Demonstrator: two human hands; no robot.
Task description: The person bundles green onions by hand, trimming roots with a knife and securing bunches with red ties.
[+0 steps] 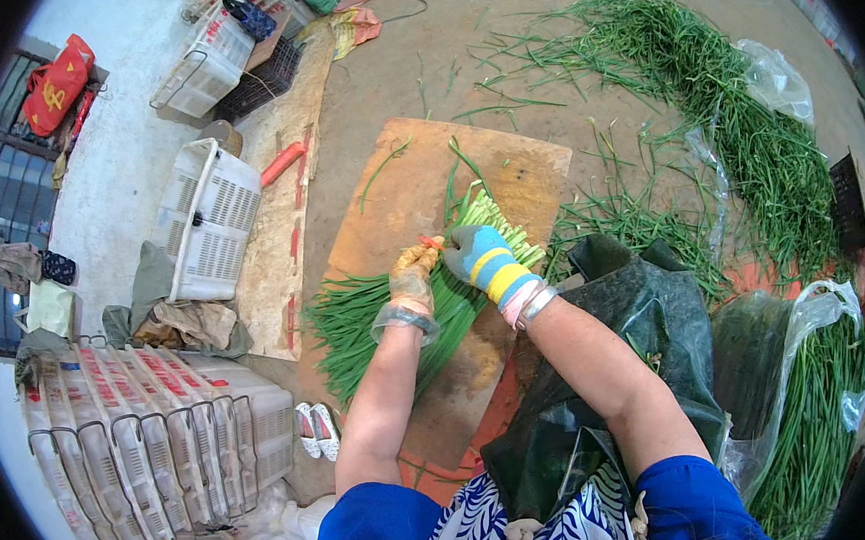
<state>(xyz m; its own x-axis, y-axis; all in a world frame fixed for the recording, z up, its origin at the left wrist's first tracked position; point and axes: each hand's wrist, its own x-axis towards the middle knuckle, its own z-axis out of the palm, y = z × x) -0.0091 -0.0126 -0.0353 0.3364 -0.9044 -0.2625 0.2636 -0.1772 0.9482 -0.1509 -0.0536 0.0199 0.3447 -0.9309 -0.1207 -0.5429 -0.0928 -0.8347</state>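
A bunch of garlic chives (361, 320) lies across a worn wooden board (372, 199), its pale cut stems (489, 216) toward the far right and its green leaves toward the near left. My left hand (412, 279), in a stained orange-tan glove, is closed at the bunch's left side. A short red-orange tie (432, 242) shows at its fingertips. Just beside it, my right hand (484, 258), in a grey glove with blue and yellow stripes, is closed over the stems; what its fingers grip is hidden. A few loose stalks (386, 173) lie farther up the board.
Loose chives (744, 138) form a long heap on the floor at right. Clear plastic (806, 309) wraps more chives at near right. A dark green sheet (601, 389) covers my lap. White crates (153, 430) are stacked at left, with another crate (210, 220) beyond.
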